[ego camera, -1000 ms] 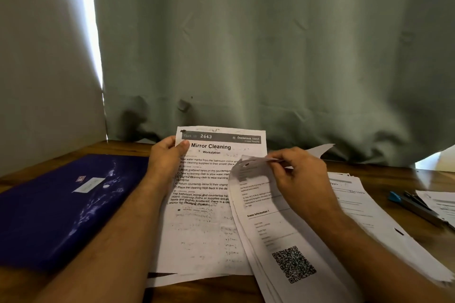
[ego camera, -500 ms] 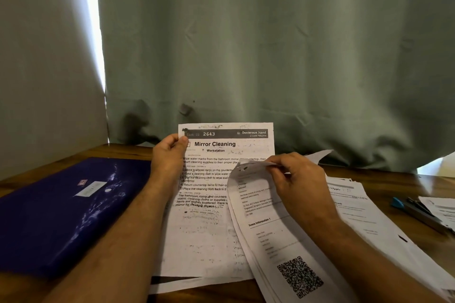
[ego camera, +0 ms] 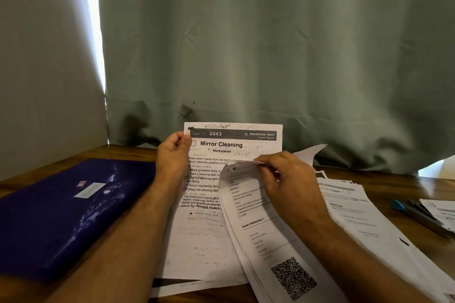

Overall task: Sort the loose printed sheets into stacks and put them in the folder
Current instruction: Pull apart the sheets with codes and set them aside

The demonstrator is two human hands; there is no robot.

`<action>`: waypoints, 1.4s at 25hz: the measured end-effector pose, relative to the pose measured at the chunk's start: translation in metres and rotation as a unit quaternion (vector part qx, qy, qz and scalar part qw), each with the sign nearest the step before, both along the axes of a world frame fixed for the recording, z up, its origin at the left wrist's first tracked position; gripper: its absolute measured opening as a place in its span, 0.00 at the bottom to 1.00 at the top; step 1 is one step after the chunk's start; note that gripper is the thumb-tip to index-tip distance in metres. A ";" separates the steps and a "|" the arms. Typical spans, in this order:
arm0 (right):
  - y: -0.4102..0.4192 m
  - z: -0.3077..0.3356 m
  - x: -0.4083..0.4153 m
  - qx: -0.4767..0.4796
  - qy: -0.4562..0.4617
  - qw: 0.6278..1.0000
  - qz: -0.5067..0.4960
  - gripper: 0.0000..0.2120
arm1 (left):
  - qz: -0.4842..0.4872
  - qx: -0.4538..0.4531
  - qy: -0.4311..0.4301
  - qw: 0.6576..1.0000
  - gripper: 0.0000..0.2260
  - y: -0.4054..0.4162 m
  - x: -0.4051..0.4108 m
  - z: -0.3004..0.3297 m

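My left hand [ego camera: 172, 155] grips the upper left edge of a printed sheet headed "Mirror Cleaning" [ego camera: 221, 145], lifting its top off the table. My right hand [ego camera: 288, 179] pinches the curled top edge of a sheet with a QR code [ego camera: 270, 236], which lies on top of a thin stack of sheets fanned to the right. A closed dark blue folder [ego camera: 61, 216] with a white label lies flat on the table to the left of my left arm.
More loose printed sheets [ego camera: 357, 214] spread across the wooden table [ego camera: 438, 184] on the right. A blue-tipped dark tool, perhaps a stapler [ego camera: 418, 214], lies at the far right beside further paper. A grey-green curtain [ego camera: 246, 44] hangs along the table's back edge.
My left hand has raised the "Mirror Cleaning" sheet slightly higher. My right hand keeps its pinch on the curled edge of the QR-code sheet and has barely shifted.
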State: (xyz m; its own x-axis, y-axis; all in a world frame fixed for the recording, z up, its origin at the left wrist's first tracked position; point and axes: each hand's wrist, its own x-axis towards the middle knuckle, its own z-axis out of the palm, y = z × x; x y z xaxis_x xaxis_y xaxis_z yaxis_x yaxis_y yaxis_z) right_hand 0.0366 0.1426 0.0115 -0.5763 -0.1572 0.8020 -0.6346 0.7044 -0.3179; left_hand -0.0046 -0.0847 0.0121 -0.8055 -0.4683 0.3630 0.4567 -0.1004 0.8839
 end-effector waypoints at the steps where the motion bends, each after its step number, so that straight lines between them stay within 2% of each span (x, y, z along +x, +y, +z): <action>1: 0.000 -0.001 0.000 0.005 -0.002 1.000 0.000 0.10 | 0.000 -0.004 0.000 1.000 0.07 0.002 0.001 0.000; 12: 0.000 0.002 0.001 0.013 0.009 1.000 -0.010 0.11 | 0.016 -0.018 -0.009 1.000 0.10 0.007 0.003 0.001; 15: 0.000 0.002 0.001 0.036 0.019 0.998 -0.045 0.09 | 0.013 -0.018 -0.011 1.000 0.10 0.010 0.005 0.003; 19: -0.003 0.012 -0.004 0.053 -0.014 0.996 -0.066 0.09 | 0.008 -0.029 -0.016 0.999 0.10 0.012 0.006 0.005; 26: -0.049 0.063 -0.016 0.083 0.027 0.995 -0.049 0.09 | -0.036 -0.029 -0.027 0.999 0.10 0.016 0.005 0.009; 29: -0.073 0.068 -0.025 0.120 0.001 0.989 -0.087 0.10 | -0.037 -0.008 -0.041 0.998 0.07 0.015 0.004 0.012; 32: -0.083 0.061 -0.032 0.121 -0.042 0.986 -0.112 0.09 | -0.046 0.012 -0.034 0.998 0.10 0.013 0.004 0.009; 35: -0.086 0.054 -0.039 0.103 -0.079 0.984 -0.118 0.08 | -0.116 0.034 -0.044 0.992 0.20 0.012 0.007 0.008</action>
